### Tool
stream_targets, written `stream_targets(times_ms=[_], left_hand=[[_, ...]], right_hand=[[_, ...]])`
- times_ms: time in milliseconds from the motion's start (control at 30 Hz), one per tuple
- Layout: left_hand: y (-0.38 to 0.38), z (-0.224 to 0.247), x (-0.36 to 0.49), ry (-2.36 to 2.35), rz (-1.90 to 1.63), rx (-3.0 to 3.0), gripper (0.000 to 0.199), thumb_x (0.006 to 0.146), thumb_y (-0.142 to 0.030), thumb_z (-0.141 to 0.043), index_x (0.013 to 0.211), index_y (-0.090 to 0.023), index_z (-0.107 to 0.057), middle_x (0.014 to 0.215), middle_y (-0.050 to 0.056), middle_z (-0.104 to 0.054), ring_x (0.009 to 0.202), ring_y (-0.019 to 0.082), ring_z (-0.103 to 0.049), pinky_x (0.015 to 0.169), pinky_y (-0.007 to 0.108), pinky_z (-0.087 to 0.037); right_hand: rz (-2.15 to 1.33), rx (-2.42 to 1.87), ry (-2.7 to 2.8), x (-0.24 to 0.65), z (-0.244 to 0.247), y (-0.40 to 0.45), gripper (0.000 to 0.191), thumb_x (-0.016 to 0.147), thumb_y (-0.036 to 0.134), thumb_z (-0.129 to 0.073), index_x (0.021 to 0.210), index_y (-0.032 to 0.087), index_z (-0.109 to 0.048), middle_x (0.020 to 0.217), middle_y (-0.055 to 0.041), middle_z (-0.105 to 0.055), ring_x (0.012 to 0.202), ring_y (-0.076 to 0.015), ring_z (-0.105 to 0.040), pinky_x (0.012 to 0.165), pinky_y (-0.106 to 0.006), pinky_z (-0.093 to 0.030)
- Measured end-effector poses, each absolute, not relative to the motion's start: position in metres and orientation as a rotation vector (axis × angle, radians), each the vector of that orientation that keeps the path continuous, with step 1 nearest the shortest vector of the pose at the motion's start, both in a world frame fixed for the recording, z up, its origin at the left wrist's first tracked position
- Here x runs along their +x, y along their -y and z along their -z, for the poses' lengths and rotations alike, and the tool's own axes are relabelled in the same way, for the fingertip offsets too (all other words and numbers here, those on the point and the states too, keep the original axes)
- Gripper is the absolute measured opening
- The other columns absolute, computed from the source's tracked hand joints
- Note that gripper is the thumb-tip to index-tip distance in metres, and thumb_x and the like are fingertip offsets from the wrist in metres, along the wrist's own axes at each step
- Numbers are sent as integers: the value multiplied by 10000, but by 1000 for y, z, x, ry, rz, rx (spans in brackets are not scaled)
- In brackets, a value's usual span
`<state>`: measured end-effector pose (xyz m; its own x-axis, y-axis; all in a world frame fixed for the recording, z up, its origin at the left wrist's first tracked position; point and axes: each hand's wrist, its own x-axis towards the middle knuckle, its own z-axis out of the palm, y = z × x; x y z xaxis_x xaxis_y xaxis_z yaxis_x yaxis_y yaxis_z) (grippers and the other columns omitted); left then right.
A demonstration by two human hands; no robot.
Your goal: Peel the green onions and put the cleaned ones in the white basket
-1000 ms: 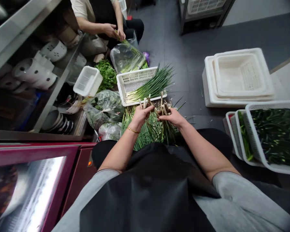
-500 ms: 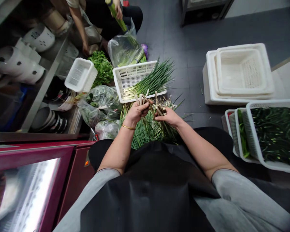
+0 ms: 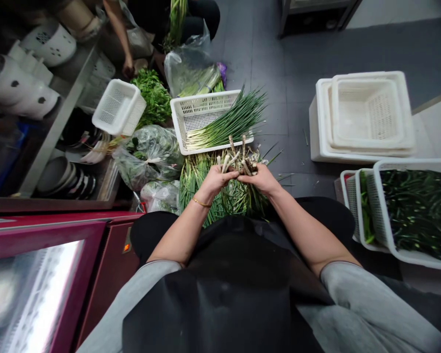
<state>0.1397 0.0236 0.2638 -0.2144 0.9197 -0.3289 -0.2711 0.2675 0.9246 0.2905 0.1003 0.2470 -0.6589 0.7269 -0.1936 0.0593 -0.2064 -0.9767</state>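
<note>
My left hand [image 3: 218, 179] is closed on a few green onions with pale stems, their white ends pointing up. Touching it on the right, my right hand [image 3: 260, 179] grips a bunch of unpeeled green onions [image 3: 247, 164] with brownish, dirty roots. Beneath both hands a loose pile of green onions [image 3: 193, 181] lies in front of the black apron. Just beyond, a white perforated basket [image 3: 208, 101] holds clean green onions [image 3: 230, 121], white ends to the left and green tops over its right rim.
Leafy greens [image 3: 150, 98], a small white basket [image 3: 119, 105] and bagged vegetables [image 3: 152, 152] are at the left, by a shelf [image 3: 57, 132]. Another person's hand [image 3: 128, 67] is at upper left. Stacked white bins [image 3: 367, 113] and a basket of green peppers [image 3: 419, 211] stand right.
My left hand has moved right and slightly down, against my right hand. The other person's bundle of greens has moved up and partly out of view.
</note>
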Motion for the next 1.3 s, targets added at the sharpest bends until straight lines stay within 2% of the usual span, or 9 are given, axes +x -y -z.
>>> stream_targets(times_ms=[167,367,600,700,800,933,1033,1133,1300], left_hand=[[-20,-272,126,-1396,-1219,740,231,569,-268,-795,623,-124,-622,478,-34,-471,402,39,-330,395,206,-196],[-16,-280,88,-1421,-1545,442,131,532,-222,-643,569,-151,-539,492,-32,-482,396,46,-361,367,177,-187],[-19,-279,37,-1587,-1728,335,127,508,-217,-642,548,-142,-548,468,-36,-507,375,38,-351,362,175,-165],[-23,-273,43,-1688,-1590,420,163,506,-211,-711,585,-125,-597,440,-54,-479,355,25,-298,365,187,-145],[-28,-268,77,-1633,-1340,576,310,502,-233,-794,756,-86,-694,497,-32,-542,354,14,-269,369,201,-122],[-32,-271,132,-1402,-1446,491,452,564,-359,-817,907,-85,-710,588,-17,-568,374,6,-261,379,204,-127],[-32,-277,152,-1191,-1429,459,492,549,-362,-847,932,-87,-708,530,-60,-459,393,10,-270,391,196,-143],[-31,-279,155,-1153,-1431,471,459,526,-353,-867,857,-84,-697,485,-86,-384,384,13,-279,385,194,-149],[-27,-273,151,-1347,-1467,515,393,532,-388,-857,652,-115,-601,493,-39,-508,350,15,-303,359,205,-155]], right_hand=[[-1990,-910,1616,304,-259,-109,397,482,352,-856,741,148,-635,694,-3,-622,637,-137,-547,675,-304,-454],[-2030,-886,1712,329,-273,-124,322,498,317,-832,717,158,-658,650,-2,-614,586,-133,-550,623,-297,-473],[-1925,-897,1720,379,-286,-150,328,478,301,-861,711,153,-684,664,-22,-652,595,-155,-596,607,-289,-498],[-1908,-912,1555,386,-287,-154,359,459,314,-878,711,159,-676,635,-13,-644,558,-147,-595,567,-275,-496],[-1945,-933,1388,368,-282,-147,363,466,300,-877,733,162,-674,641,-12,-657,564,-149,-619,556,-263,-499],[-2055,-930,1274,330,-270,-124,356,468,268,-872,737,155,-667,645,-14,-666,588,-161,-651,563,-259,-504],[-2174,-927,1207,311,-265,-107,380,449,264,-866,747,154,-657,650,-9,-662,584,-179,-663,554,-272,-503],[-2260,-936,1187,305,-264,-97,392,447,269,-855,759,159,-643,653,1,-649,594,-195,-669,555,-285,-495],[-2085,-943,1495,304,-268,-93,342,506,296,-835,756,150,-653,640,12,-629,595,-144,-606,624,-284,-473]])
